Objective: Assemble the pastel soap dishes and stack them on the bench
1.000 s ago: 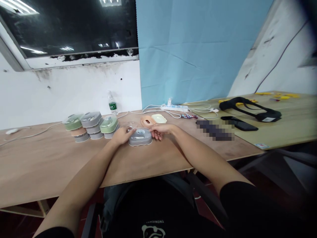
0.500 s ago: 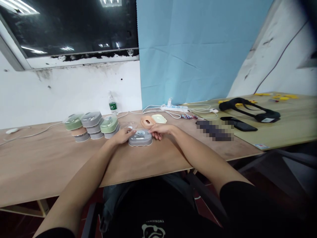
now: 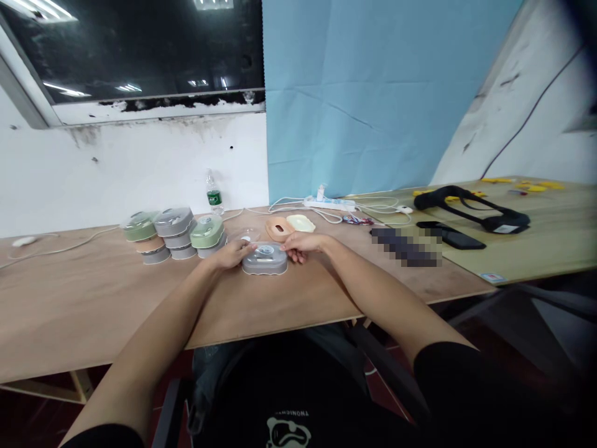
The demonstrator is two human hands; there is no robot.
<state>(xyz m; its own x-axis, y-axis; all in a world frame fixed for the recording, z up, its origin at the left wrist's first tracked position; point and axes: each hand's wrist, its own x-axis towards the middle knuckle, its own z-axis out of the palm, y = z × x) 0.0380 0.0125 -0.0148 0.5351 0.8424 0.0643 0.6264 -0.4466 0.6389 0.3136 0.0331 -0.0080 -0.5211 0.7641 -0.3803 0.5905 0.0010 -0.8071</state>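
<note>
A grey soap box (image 3: 265, 264) with a clear lid and a round label lies flat on the wooden table in front of me. My left hand (image 3: 233, 253) grips its left end, thumb on the lid's edge. At the opposite end, my right hand (image 3: 302, 244) pinches the lid's corner between thumb and finger, its other fingers curled. Just behind the box are an orange oval piece (image 3: 278, 229) with a slot, a pale yellow tray piece (image 3: 301, 223) and a clear lid (image 3: 247, 234), partly hidden by my left hand.
Stacked soap boxes in green, grey and orange (image 3: 173, 229) stand to the left. A water bottle (image 3: 214, 198) is by the wall. White cables run to a power strip (image 3: 330, 204) at the back. A phone (image 3: 451, 236) and a black headset-like frame (image 3: 504, 219) lie right.
The view has shifted very slightly. Both hands stay on the grey soap box, and nothing on the table has visibly moved.
</note>
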